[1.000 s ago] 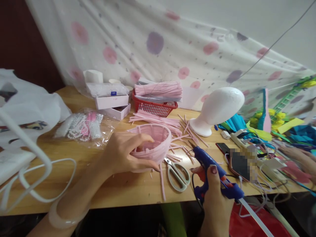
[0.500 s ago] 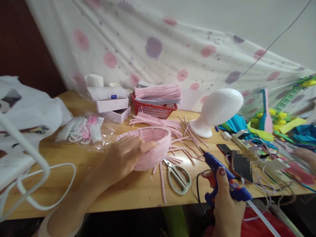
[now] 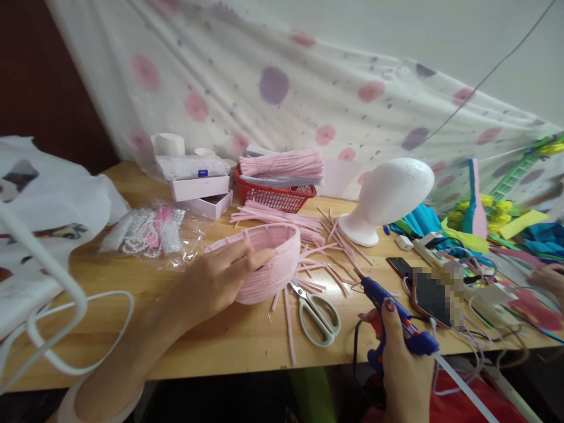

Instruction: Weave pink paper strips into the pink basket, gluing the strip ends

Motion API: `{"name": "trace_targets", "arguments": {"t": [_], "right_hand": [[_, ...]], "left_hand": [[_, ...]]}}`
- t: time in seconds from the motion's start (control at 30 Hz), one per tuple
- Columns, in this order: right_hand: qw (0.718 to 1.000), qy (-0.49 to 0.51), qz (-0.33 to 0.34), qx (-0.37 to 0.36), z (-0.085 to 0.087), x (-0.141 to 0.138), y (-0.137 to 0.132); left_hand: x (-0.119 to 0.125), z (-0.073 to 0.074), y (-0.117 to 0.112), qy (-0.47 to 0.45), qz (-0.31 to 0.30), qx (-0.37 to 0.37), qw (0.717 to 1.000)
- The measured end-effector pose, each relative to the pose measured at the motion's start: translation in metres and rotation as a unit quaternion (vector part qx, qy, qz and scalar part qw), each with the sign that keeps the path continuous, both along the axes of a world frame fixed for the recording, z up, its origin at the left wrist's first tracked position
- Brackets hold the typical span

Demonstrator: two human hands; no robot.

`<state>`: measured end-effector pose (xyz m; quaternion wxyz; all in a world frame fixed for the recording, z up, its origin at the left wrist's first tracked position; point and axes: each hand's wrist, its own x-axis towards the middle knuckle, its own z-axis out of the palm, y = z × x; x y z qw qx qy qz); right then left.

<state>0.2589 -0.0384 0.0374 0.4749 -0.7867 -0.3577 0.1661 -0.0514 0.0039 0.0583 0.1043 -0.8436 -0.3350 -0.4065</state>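
My left hand [image 3: 222, 273] grips the near side of a pink bowl-shaped piece [image 3: 271, 273] built from fuzzy strips, its opening facing up and tilted. Some of its fingers are hidden inside the rim. In my right hand [image 3: 399, 346] is a blue glue gun [image 3: 383, 299], with a white glue stick [image 3: 467, 388] poking out of its back and its nozzle pointing left and up, apart from the bowl. Between them lie scissors [image 3: 319, 317] with pale green handles, shut, on the wooden table. Loose pink strips [image 3: 288, 329] are scattered around the bowl.
Behind stands a red basket [image 3: 275, 197] heaped with pink and grey strips. A white foam head [image 3: 388, 197] stands right of it. Phones [image 3: 434, 296], a power strip and cables crowd the right, where another person's hand [image 3: 549, 279] shows. Bagged beads [image 3: 154, 229] and a white cable [image 3: 79, 299] lie left.
My left hand and the pink bowl have shifted slightly left, and the bowl has turned a little. The glue gun has moved slightly, its nozzle now a bit lower and further left.
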Motion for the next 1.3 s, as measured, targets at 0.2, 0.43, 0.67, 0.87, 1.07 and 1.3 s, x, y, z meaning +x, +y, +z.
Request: {"name": "trace_targets", "arguments": {"t": [0.2,0.43,0.67,0.87,1.07,1.3], "right_hand": [[1.0,-0.009,0.014,0.003,-0.006,0.006,0.003],[0.998,-0.043,0.002,-0.045,0.002,0.015,0.005],[0.999,-0.026,0.008,-0.017,-0.009,0.015,0.008],[0.997,-0.072,-0.01,-0.01,-0.011,0.037,0.02],[0.979,-0.183,0.041,-0.083,-0.01,0.088,0.059],[0.968,-0.218,0.077,-0.099,-0.026,0.092,0.063]], "left_hand": [[-0.001,0.002,-0.001,0.024,-0.004,-0.014,1.0],[-0.001,0.001,-0.002,-0.016,-0.018,-0.042,0.999],[0.002,0.007,-0.005,-0.031,-0.008,-0.067,0.997],[0.002,0.0,-0.005,-0.091,0.011,-0.119,0.989],[0.0,-0.007,-0.006,-0.107,0.02,-0.116,0.987],[0.003,-0.008,-0.005,-0.122,0.013,-0.102,0.987]]}}
